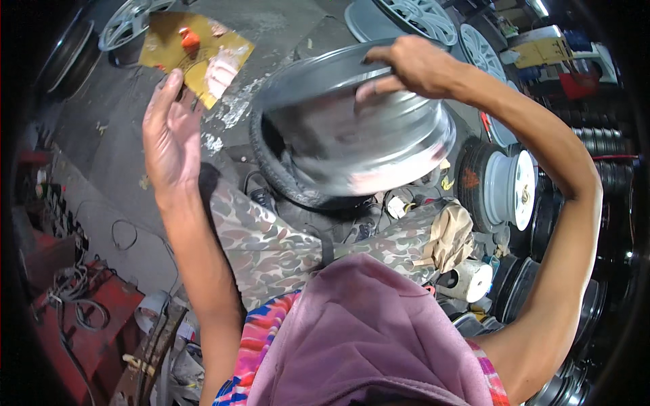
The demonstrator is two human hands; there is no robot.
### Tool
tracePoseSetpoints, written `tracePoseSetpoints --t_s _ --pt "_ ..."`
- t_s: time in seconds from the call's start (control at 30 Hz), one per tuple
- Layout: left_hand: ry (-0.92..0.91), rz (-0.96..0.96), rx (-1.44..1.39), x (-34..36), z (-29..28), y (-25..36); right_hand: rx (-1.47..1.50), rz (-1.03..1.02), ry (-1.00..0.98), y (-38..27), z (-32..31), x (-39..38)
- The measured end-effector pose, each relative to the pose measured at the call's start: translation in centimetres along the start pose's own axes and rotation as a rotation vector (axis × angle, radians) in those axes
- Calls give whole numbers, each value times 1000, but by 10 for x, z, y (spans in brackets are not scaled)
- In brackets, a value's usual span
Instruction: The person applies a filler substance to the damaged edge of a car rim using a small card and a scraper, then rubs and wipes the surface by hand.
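Observation:
My left hand (170, 132) holds a yellow square board (166, 51) at its near corner, thumb at the edge. On the board sit a smear of pink paste (221, 73) that looks like putty and a bright orange dab (189, 40). My right hand (416, 68) is closed over the upper edge of a silver wheel rim (379, 145). This rim stands tilted in front of me, partly blurred, above a black tyre (298, 186) lying between my feet. Fingers of the right hand reach inside the edge, partly blurred.
Grey and white wheels (423, 20) lie at the far side. A tyre with a white wheel (504, 186) stands at the right, near a white paper roll (472, 281) and stacked dark rims (521, 291). At lower left is a red metal box (101, 338) with cables.

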State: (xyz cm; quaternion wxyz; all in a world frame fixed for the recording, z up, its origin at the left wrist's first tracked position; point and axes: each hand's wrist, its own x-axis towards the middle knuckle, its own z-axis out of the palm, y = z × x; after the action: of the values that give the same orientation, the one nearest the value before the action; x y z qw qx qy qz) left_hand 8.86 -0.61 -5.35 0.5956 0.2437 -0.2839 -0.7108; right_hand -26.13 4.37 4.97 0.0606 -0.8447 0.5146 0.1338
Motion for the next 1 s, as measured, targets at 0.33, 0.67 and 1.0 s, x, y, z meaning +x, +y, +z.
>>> tracePoseSetpoints --t_s 0.33,0.67,1.0 --pt "0 16 -84 5 -11 10 122 538 745 21 -13 -29" --pt "-97 -68 20 5 3 -2 563 1286 849 15 130 -122" --pt "-214 -219 27 10 45 -29 645 1167 933 -68 95 -77"
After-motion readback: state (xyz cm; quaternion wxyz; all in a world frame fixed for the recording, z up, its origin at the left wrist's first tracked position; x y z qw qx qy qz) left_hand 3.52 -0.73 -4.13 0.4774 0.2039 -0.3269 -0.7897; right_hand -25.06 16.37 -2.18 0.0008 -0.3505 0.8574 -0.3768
